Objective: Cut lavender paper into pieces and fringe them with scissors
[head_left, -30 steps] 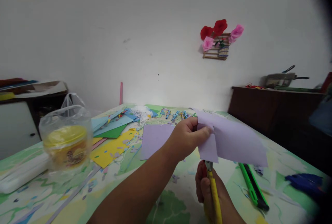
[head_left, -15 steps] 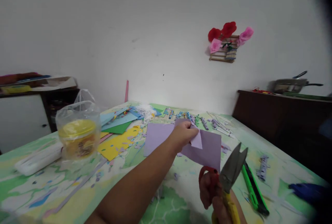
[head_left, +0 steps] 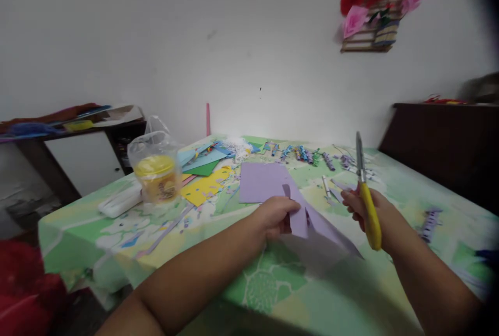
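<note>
My left hand (head_left: 278, 216) pinches a piece of purple paper (head_left: 329, 229), which is folded or curled at the fingers and slants down to the right above the table. Scissors (head_left: 368, 206) are in my right hand (head_left: 384, 216), blades pointing up and seen nearly edge-on, the yellow handle toward me. The blades are apart from the paper. Behind my left hand another purple sheet (head_left: 261, 180) lies flat on the tablecloth. Part of the right hand's fingers is hidden by the scissors' handle.
A bagged tub with a yellow lid (head_left: 158, 177) and a white roll (head_left: 119, 201) stand at left. Coloured sheets, yellow paper (head_left: 206, 185) and scraps lie beyond. Curled paper decorations (head_left: 300, 154) line the back. A dark cabinet (head_left: 440, 144) borders the right.
My right hand has risen with the scissors, whose blades were spread earlier and now look edge-on. My left hand has lowered the held paper toward me. The camera view has shifted.
</note>
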Available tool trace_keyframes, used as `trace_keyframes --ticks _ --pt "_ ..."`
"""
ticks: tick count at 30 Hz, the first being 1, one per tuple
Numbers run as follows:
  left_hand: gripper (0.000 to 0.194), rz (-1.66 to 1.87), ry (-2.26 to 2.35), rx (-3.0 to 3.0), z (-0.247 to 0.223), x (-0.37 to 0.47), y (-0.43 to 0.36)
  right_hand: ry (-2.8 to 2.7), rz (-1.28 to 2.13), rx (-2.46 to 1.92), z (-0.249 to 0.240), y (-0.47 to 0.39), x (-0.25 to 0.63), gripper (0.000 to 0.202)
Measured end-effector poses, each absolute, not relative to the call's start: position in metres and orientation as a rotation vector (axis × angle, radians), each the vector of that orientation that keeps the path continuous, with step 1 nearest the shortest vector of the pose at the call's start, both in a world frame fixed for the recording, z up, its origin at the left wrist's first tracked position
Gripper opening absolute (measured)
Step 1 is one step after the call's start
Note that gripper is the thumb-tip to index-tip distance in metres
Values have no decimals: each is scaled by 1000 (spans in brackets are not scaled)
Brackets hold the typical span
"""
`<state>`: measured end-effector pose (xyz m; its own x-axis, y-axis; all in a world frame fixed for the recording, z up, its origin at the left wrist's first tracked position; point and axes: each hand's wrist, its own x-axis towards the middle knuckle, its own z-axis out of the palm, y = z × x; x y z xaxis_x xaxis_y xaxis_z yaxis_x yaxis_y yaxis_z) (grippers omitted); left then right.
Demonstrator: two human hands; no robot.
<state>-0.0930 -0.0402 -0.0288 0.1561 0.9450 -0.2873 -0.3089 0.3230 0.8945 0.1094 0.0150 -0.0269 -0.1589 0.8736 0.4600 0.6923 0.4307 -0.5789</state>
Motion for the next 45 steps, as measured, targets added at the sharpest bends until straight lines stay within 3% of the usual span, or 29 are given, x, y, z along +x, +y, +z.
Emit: trace_keyframes --ticks 6,20,25,31,35,40,45 --pt "18 917 1065 667 -47 -111 -83 -2255 501 -1327 -52 8 61 28" --pt "17 859 1024 654 -58 -122 -120 -2468 67 -1389 -78 2 34 42" --pt "19 419 1136 1327 -41 -136 -133 -2472 21 -1389 -78 1 39 37" --pt "27 449 1605 2544 -52 -147 -133 -2503 -3 -1441 -76 4 47 38" --pt "29 565 1540 2697 -53 -147 -124 -2530 -4 -1449 -76 7 48 42" --pt "22 307 1183 2819 -50 -143 -112 -2537 -13 -1452 -78 10 47 47" --pt "22 215 1267 2657 -49 -138 -98 -2533 -4 -1441 -79 12 48 46"
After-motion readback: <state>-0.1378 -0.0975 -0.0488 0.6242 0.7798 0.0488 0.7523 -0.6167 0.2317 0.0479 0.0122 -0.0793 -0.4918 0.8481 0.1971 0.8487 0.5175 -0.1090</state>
